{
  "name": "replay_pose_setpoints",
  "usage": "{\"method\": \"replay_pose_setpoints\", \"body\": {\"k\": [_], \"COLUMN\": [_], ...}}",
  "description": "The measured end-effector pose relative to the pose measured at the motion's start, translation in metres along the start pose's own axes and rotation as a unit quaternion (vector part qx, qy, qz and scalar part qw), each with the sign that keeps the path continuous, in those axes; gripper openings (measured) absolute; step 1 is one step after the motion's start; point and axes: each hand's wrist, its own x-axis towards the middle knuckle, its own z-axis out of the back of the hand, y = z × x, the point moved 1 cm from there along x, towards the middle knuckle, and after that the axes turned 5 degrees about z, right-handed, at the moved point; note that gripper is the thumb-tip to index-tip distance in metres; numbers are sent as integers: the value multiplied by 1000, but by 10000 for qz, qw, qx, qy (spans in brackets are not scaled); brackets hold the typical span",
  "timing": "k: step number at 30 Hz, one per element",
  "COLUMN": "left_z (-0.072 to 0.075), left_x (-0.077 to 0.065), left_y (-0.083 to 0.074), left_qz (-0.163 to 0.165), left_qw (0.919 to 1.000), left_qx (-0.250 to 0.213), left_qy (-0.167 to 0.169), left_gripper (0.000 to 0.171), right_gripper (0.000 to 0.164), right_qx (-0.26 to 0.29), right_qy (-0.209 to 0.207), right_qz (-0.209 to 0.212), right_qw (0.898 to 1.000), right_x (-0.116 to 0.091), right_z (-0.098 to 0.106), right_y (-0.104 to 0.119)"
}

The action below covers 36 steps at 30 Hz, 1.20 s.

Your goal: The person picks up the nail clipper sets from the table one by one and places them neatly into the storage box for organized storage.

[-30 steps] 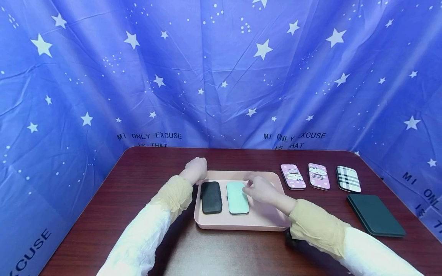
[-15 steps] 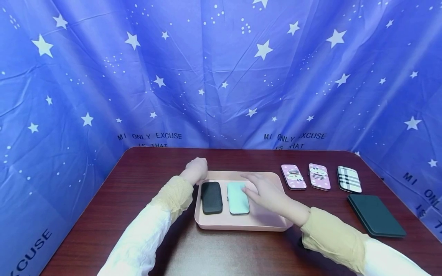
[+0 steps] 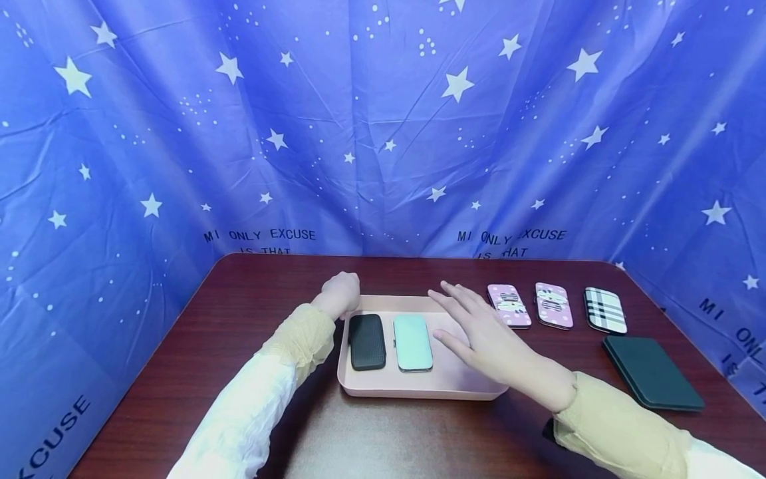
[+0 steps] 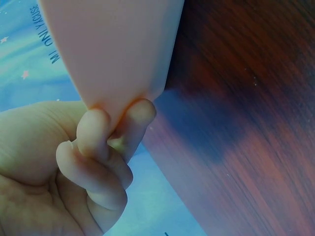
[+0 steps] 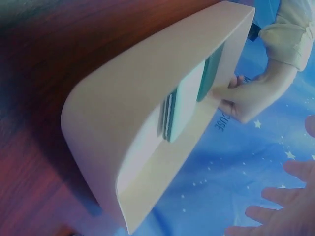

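Note:
A pink tray point(image 3: 426, 392) lies on the table with two slim cases inside, side by side. The left one is a black textured case point(image 3: 368, 342); beside it is a mint-green case point(image 3: 413, 342). At the tray's far left corner, my left hand point(image 3: 341, 293) pinches the wall; in the left wrist view its curled fingers point(image 4: 93, 132) meet the tray point(image 4: 115, 44). My right hand point(image 3: 487, 339), its fingers spread, is over the tray's right part, apart from the mint-green case and holding nothing. In the right wrist view its fingertips point(image 5: 275, 195) show at the lower right.
On the table's right stand two pink patterned cases point(image 3: 509, 307) point(image 3: 552, 306), a plaid case point(image 3: 604, 311) and a larger dark green flat case point(image 3: 653, 372). A blue star-print curtain point(image 3: 383, 133) hangs behind the dark red wooden table point(image 3: 383, 439).
My right hand has let go of the mint-green case's right edge, spread its fingers and drawn back to the right. The cases in the tray and my left hand keep their places.

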Motion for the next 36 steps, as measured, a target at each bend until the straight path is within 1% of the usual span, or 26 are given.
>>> {"method": "replay_pose_setpoints", "body": {"k": [7, 14, 22, 29, 36], "left_z": [1, 0, 0, 1, 1], "left_x": [0, 3, 1, -1, -1], "left_y": [0, 0, 0, 1, 0], "left_qz": [-4, -18, 0, -14, -41], "left_qw": [10000, 9999, 9999, 9999, 9999], "left_qx": [48, 135, 118, 91, 92], "left_qy": [-19, -24, -24, -70, -75], "left_gripper": [38, 39, 40, 37, 33], "right_gripper": [63, 65, 66, 69, 73], "right_qx": [-398, -379, -530, -474, -402], "right_qy": [-66, -75, -220, -143, -314], "right_qz": [-120, -439, -713, -1167, -1510], "right_qw": [9991, 9983, 9958, 9919, 9872], "right_x": [-8, -14, -23, -31, -44], "right_z": [15, 30, 48, 67, 83], "right_y": [-6, -12, -28, -39, -55]}}
